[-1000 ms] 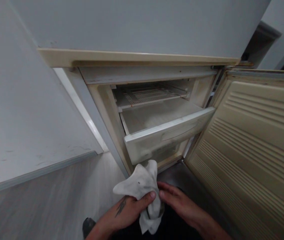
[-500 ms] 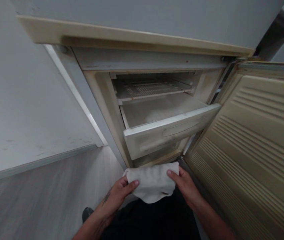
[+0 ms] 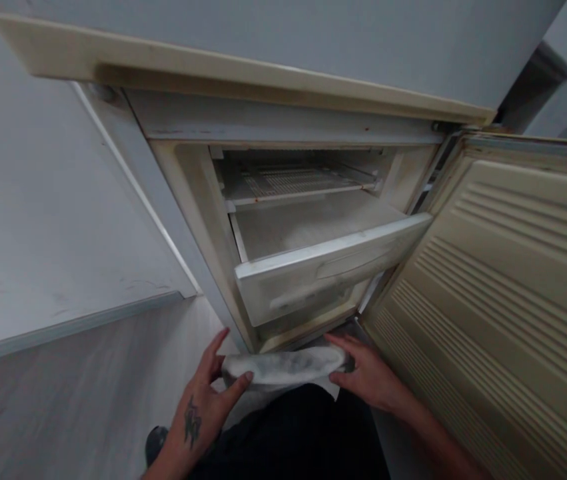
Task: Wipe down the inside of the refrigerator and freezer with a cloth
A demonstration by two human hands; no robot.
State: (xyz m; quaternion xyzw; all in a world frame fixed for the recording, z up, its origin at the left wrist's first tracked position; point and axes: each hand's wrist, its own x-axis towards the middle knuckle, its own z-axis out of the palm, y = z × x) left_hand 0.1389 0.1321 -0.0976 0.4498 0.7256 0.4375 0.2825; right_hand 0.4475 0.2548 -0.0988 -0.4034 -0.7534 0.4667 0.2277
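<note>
A light grey-white cloth [image 3: 286, 365], blurred by motion, stretches between my two hands in front of the freezer. My left hand [image 3: 210, 387] has its thumb on the cloth's left end, with the index finger raised away from it. At the other end my right hand [image 3: 363, 373] pinches the cloth between thumb and fingers. Just beyond the cloth, a pulled-out freezer drawer [image 3: 323, 270] hangs over the lower compartment. Its inside has a whitish, frosty look.
A wire shelf [image 3: 293, 180] sits above the drawer. The freezer door [image 3: 518, 267] stands wide on the right, its ribbed inner side facing me. A white wall panel [image 3: 53, 200] is at left, above grey wood-look flooring [image 3: 88, 387]. My knees are below the hands.
The cloth has gone from hanging spread out to a narrower, blurred band. My left hand has moved left and its fingers have opened wider. The view has shifted slightly.
</note>
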